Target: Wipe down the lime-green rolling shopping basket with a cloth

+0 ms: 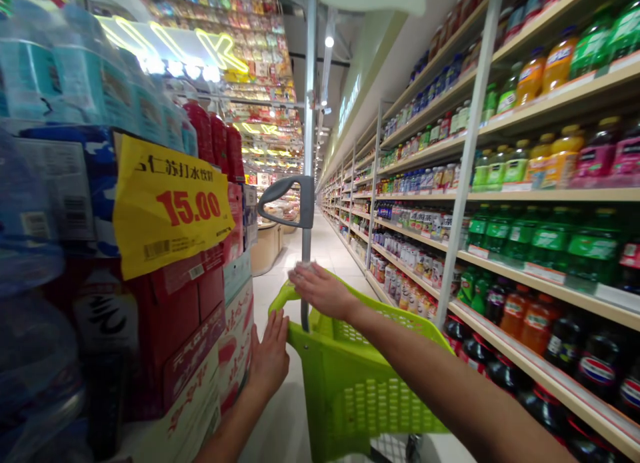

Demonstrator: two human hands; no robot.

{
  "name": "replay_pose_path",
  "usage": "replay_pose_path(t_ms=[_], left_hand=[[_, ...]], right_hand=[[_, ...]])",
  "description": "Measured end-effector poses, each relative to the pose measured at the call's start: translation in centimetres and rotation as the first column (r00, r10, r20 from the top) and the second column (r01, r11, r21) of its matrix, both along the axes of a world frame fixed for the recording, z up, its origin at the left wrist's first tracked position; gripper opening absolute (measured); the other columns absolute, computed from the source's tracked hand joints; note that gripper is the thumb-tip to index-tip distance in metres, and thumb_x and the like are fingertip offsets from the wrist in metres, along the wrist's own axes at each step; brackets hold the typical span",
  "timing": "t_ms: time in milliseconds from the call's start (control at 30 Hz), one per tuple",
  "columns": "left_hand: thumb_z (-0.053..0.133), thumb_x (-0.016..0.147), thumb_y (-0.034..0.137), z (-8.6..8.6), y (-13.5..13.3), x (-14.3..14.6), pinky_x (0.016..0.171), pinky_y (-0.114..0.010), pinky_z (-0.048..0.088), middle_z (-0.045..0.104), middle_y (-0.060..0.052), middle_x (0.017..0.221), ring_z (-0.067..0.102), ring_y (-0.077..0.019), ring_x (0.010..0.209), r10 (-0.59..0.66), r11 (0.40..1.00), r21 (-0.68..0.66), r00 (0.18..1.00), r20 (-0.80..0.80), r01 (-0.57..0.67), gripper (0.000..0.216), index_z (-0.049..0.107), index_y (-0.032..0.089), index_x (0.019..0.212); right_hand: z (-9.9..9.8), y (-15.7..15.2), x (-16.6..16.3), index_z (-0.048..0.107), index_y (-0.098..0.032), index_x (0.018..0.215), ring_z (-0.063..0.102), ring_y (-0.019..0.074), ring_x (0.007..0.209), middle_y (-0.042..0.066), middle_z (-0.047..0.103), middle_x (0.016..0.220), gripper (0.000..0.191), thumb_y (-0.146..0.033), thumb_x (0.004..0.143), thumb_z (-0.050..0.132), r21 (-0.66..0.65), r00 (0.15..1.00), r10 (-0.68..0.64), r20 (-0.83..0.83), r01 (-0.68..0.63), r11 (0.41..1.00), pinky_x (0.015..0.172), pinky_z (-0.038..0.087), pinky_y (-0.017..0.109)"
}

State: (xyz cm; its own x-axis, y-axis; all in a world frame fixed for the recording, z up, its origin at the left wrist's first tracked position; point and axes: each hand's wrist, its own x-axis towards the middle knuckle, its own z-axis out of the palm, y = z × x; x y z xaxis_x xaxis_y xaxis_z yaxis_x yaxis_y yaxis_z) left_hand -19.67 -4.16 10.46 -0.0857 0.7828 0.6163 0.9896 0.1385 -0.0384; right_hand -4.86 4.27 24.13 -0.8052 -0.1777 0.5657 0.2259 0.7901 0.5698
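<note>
Lime-green shopping cart [345, 363] stands low in the middle, just ahead of the person, its basket angled toward the right. It looks like stiff moulded plastic, light for its bulk, smooth enough to slip under a flat palm yet hardly fragile; pushing should suit it better than lifting. Its best hold seems to be the rounded green grip [281, 299] at its upper left corner. Working from the left, packs of bottled water [85, 76] top a stack of drink cartons, with a yellow price sign [173, 216] hanging out over red boxes [180, 343]; this stack comes close to the left hand [271, 356] and could scrape the knuckles. That hand's fingers lie straight and nearly side by side at the grip, thumb apart, pinching nothing. Next rises a metal pole [309, 116] with a grey loop handle [306, 206], seemingly meeting the cart; whether it is fixed there I cannot tell. It stands squarely in the line of travel. Beside it, the right hand [325, 293] reaches across the basket, palm down, fingers stretched and close together, tips at a whitish clump [300, 271]; I cannot tell whether they pinch it. Further right, past the aisle floor [340, 260], a shelf post [470, 136] and rows of green bottles [543, 240] hem in that side.
</note>
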Motion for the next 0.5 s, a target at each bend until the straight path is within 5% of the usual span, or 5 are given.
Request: replay_pose_path(t_ms=[133,367,500], left_hand=[[0.035,0.065,0.005,0.2,-0.1,0.3,0.104,-0.055,0.012,0.030,-0.009,0.140,0.022,-0.0245,0.131,0.011,1.000,-0.016,1.000,0.011,-0.011,0.065,0.036,0.011,0.130],[0.035,0.065,0.005,-0.1,-0.1,0.3,0.104,-0.054,0.012,0.031,-0.009,0.140,0.022,-0.0239,0.131,0.004,1.000,-0.011,1.000,-0.003,-0.004,0.065,0.036,0.012,0.130],[0.037,0.066,0.006,0.1,-0.1,0.6,0.104,-0.055,0.014,0.033,-0.011,0.139,0.024,-0.0260,0.130,0.024,1.000,0.007,1.000,0.009,-0.024,0.063,0.038,0.012,0.129]], right_hand=[[3.7,-0.3,-0.7,0.051,-0.012,0.114,0.021,0.0236,0.131,0.009,0.042,0.133,0.032,-0.012,0.088,0.033,-0.061,0.964,-0.105,-0.245,0.092,0.994,0.106,0.019,0.050],[-5.2,-1.0,0.6,0.054,-0.014,0.113,0.033,0.0191,0.125,0.005,0.053,0.123,0.030,-0.016,0.087,0.039,-0.025,1.000,0.021,0.011,-0.021,0.999,0.104,0.028,0.040],[-6.3,-1.4,1.0,0.052,-0.017,0.117,0.028,0.0210,0.128,0.005,0.048,0.128,0.035,-0.012,0.085,0.040,-0.210,0.977,-0.108,-0.186,0.068,0.975,0.103,0.030,0.043]])
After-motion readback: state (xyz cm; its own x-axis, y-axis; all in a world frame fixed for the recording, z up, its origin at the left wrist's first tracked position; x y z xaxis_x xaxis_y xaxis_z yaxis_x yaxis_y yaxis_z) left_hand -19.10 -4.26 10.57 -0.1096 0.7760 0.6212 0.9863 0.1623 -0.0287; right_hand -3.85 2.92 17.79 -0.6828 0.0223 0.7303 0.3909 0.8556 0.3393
